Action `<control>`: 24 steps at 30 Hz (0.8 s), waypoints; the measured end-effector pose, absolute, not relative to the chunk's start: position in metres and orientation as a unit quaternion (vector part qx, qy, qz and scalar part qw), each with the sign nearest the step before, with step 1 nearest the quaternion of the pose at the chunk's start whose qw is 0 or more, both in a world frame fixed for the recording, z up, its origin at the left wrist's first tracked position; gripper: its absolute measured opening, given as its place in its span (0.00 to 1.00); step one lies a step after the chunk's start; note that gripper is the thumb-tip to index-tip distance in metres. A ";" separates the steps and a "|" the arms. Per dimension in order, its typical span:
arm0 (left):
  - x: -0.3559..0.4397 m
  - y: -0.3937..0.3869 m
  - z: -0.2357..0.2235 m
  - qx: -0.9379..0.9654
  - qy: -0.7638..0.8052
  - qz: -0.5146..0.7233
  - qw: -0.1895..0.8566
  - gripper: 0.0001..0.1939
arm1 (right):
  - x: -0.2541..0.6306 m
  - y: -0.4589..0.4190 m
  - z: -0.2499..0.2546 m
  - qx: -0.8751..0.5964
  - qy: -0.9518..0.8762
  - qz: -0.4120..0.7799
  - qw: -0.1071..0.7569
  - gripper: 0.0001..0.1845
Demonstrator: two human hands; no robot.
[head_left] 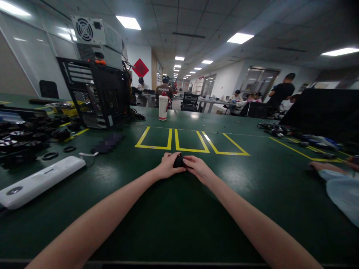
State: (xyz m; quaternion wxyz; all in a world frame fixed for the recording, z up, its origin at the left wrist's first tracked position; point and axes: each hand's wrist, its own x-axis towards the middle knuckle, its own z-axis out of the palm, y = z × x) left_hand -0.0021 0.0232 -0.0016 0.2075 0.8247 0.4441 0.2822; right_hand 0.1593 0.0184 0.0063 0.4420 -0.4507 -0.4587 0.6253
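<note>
A small black rounded object (178,161) is between my two hands, low over the green table (179,216); its kind is too small to make out. My left hand (168,165) wraps round it from the left, thumb below and fingers above. From the right, the fingertips of my right hand (198,168) pinch its near right side. Just beyond my hands, yellow tape (193,151) marks several open-sided boxes on the tabletop.
A white power strip (45,181), black rings (50,155) and a heap of black parts (22,138) lie left. Behind stand a computer case (106,95) and a white cup (163,108). At right, cables (275,130) and another person's sleeve (343,190) reach the table.
</note>
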 end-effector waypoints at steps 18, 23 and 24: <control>-0.003 0.015 -0.001 0.893 0.336 0.282 0.098 0.32 | 0.170 0.006 0.004 -0.375 -0.460 0.656 0.466 0.13; -0.003 0.015 -0.004 0.897 0.323 0.291 0.083 0.32 | 0.169 0.004 -0.006 -0.361 -0.505 0.618 0.482 0.16; -0.003 0.014 -0.005 0.896 0.321 0.295 0.080 0.32 | 0.169 0.003 -0.009 -0.365 -0.520 0.601 0.484 0.16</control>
